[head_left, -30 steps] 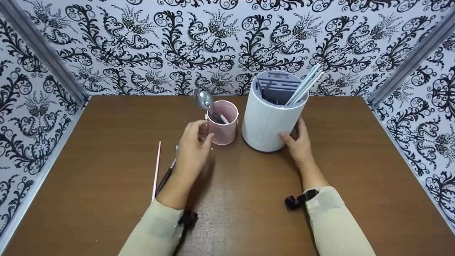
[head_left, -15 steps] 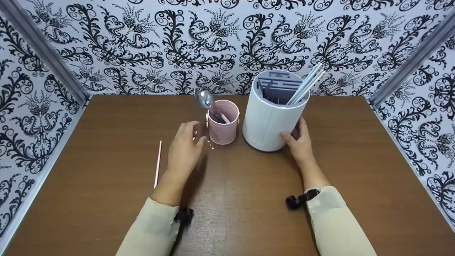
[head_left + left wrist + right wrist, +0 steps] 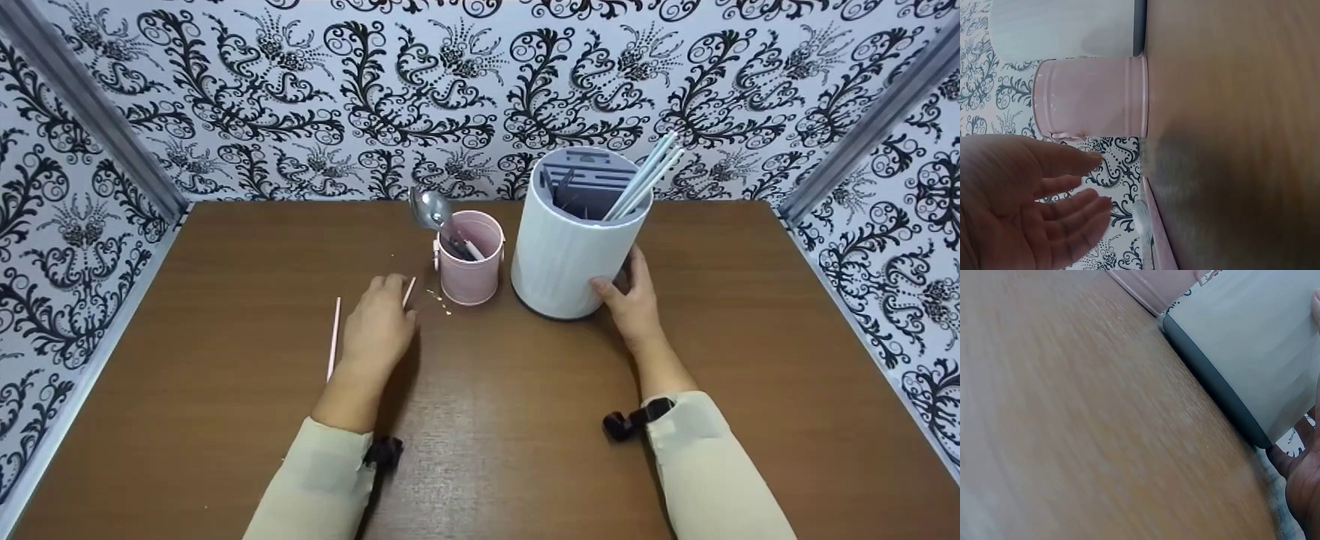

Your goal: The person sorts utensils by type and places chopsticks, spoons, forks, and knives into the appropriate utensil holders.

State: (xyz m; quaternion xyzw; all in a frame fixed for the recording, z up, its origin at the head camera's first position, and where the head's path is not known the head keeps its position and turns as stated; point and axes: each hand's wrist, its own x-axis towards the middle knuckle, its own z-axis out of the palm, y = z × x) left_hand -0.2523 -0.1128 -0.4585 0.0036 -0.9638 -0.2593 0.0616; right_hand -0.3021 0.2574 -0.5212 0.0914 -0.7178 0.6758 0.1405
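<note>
My left hand [image 3: 379,322] hovers over the table, left of the small pink bucket [image 3: 471,281]. In the left wrist view its fingers [image 3: 1081,225] are loosely bent with nothing between them. Past them lie a spoon [image 3: 1141,219] and a pink stick [image 3: 1158,228]. In the head view a thin pink stick [image 3: 409,292] shows just beside that hand, and another pink stick [image 3: 334,337] lies to its left. My right hand [image 3: 634,304] holds the lower right side of a white utensil holder [image 3: 562,262], thumb in front. Its other fingers are partly hidden behind the holder.
Metal spoons [image 3: 431,210] lean out of the bucket. Pale blue chopsticks [image 3: 646,176] and dark utensils [image 3: 562,187] stand in the holder's grey slotted insert. Small crumbs [image 3: 442,302] lie by the bucket. A patterned wall [image 3: 465,97] closes the table's back edge.
My left hand has moved left and toward me, away from the bucket, uncovering the crumbs and the pink stick beside it. The dark-handled utensil by my left wrist is no longer visible. My right hand stays put.
</note>
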